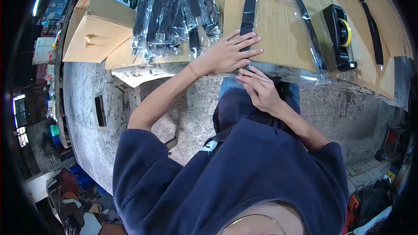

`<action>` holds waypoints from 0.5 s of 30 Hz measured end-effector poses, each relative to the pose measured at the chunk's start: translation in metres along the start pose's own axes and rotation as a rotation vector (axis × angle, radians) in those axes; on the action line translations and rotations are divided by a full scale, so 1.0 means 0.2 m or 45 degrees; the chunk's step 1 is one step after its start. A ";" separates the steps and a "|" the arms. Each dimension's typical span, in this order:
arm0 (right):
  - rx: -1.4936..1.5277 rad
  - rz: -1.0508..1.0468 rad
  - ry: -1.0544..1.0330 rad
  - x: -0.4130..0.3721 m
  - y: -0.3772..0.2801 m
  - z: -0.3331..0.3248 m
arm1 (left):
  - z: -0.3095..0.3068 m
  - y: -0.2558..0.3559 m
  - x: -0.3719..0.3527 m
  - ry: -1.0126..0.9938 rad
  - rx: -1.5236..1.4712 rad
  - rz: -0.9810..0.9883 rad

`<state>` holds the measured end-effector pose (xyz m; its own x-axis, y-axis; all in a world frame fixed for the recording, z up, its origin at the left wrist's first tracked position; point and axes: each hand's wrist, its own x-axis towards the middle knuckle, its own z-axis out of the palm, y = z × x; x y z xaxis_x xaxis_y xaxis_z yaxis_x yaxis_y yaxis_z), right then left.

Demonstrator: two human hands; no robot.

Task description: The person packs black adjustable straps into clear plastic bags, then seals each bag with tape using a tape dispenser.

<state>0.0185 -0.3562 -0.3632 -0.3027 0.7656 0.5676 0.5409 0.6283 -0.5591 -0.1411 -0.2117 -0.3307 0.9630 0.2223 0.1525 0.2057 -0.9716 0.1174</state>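
The left hand (pixel 228 54) lies flat, fingers spread, at the near end of a black strap (pixel 251 6) on cardboard (pixel 233 15); whether the bent right hand (pixel 261 88) beside it pinches anything, I cannot tell

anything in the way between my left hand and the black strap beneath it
Nothing bulky visible: the left hand lies right over the black strap. Clear plastic shows alongside the strap, but whether it runs between hand and strap is hidden. The tape dispenser stands well off to the right.
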 end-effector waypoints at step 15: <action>0.804 0.906 0.377 0.24 0.19 -0.08 | -0.02 0.01 0.01 0.016 -0.142 -0.091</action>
<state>0.0362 -0.2976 -0.3472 0.1843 0.9813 0.0554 -0.0221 0.0605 -0.9979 -0.1389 -0.2128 -0.3265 0.9441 0.2926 0.1517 0.2526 -0.9381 0.2369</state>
